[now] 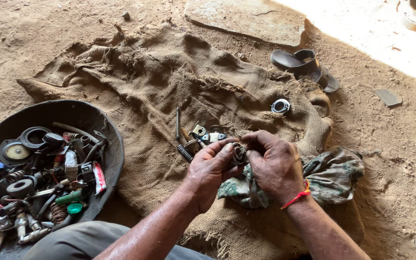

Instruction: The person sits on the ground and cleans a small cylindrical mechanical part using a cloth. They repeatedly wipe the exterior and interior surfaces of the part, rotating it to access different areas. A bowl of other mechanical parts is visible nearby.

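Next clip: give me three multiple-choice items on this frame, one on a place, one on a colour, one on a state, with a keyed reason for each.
1. Where does the black rubber tub of springs and spare parts sit?
A. left of the burlap sacking
B. on the stone slab
C. beside the sandal

2. What colour is the thread band on the right wrist?
A. blue
B. red
C. white

3. How is the small round metal part held?
A. lying loose on the sacking
B. in the left hand alone
C. between the fingertips of both hands

Answers: 1 A, the tub lies at the sacking's left edge. 2 B, the band shows red. 3 C, the left hand and right hand both pinch it.
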